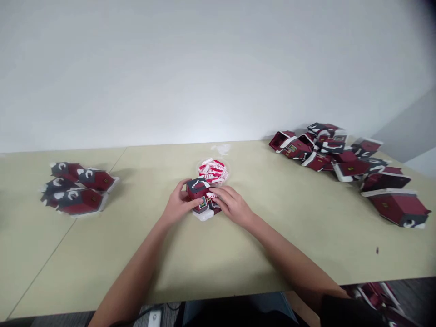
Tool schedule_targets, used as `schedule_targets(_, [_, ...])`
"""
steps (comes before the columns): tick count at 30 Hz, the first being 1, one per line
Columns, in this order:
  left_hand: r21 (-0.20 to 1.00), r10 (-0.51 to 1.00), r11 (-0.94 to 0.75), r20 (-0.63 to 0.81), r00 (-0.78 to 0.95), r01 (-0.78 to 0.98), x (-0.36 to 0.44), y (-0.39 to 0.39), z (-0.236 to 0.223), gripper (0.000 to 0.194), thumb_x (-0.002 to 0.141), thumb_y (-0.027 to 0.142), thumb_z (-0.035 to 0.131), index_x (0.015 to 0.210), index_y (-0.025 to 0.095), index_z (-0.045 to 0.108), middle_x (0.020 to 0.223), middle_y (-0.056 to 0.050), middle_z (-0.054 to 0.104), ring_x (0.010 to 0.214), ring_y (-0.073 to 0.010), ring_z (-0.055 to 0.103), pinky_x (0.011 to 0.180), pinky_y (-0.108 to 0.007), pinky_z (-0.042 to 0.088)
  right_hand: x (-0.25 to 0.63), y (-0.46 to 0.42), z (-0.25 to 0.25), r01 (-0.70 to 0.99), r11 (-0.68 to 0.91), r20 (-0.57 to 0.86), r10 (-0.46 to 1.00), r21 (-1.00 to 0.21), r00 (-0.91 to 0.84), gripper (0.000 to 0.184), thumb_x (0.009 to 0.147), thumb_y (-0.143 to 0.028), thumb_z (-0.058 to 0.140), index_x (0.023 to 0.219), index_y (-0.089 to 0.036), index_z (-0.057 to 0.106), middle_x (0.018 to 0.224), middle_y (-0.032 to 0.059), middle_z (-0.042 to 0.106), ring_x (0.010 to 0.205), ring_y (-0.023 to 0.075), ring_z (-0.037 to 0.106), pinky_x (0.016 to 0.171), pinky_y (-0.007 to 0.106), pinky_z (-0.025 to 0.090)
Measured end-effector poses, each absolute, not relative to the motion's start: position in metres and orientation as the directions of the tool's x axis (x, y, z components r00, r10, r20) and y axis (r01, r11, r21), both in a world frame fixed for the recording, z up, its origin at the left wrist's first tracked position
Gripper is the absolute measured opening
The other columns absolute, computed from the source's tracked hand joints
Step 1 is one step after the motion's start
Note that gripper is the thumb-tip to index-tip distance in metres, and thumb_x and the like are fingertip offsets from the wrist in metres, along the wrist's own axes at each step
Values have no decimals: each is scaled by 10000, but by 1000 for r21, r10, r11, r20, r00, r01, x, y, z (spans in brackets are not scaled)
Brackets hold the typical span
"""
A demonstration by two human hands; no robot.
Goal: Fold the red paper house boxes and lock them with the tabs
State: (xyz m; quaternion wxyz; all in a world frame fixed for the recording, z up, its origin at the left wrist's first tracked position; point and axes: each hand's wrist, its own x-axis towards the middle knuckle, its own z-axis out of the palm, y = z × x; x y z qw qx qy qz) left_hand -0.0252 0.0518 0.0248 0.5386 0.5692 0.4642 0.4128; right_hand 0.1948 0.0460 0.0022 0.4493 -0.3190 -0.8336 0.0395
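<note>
Both my hands hold a small folded card house at the middle of the table. It has dark red walls, a dark grey roof and white trim. My left hand grips its near left side, and my right hand presses on its right side, with the fingertips over the roof edge. My fingers hide part of the house. Just behind it stands a clear round tub full of red-and-white pieces, close to my hands.
Several finished card houses lie in a group at the table's left, and a larger heap spreads along the back right. A white scrap lies at the back edge by the wall. More red houses sit below the table's near right edge.
</note>
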Motion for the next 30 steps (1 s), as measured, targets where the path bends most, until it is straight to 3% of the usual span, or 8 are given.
schedule_targets(4, [987,969,-44,4,245,157,-20,48,23,881,626,403,862,1343,174,404,950,-80,719,843,-245,706,734,-340,579,195,46,2,544,817,738,485,-190,-470,222,972,-185,520,1161,-178,635,992,102,714,930,205,649,856,374,549])
schedule_targets(8, [976,973,-85,38,230,202,-17,46,24,818,634,396,852,1309,168,450,980,-83,716,824,-225,697,732,-328,574,196,44,2,566,821,761,410,-69,-503,237,947,-119,542,1148,-167,659,1039,110,705,986,205,628,866,350,540])
schedule_targets(15, [964,969,-125,68,238,233,-14,44,25,740,643,428,847,1248,165,511,1049,-90,708,867,-218,693,773,-323,568,200,41,4,551,833,772,386,-56,-505,284,949,-119,555,1202,-190,663,1064,104,697,1021,193,624,871,333,552])
schedule_targets(23, [925,960,-207,130,248,318,-13,43,24,718,633,449,852,1218,158,554,961,-64,708,801,-184,642,763,-309,535,196,39,-1,469,867,846,373,-170,-381,225,922,-148,614,1107,-209,726,1014,78,744,1011,193,647,853,352,592])
schedule_targets(30, [922,954,-219,134,269,320,-11,40,28,675,641,442,847,1191,159,578,927,-52,707,771,-176,637,716,-284,520,198,36,1,495,868,880,270,-46,-392,226,872,-125,685,1082,-192,737,1004,47,769,964,188,648,785,335,603])
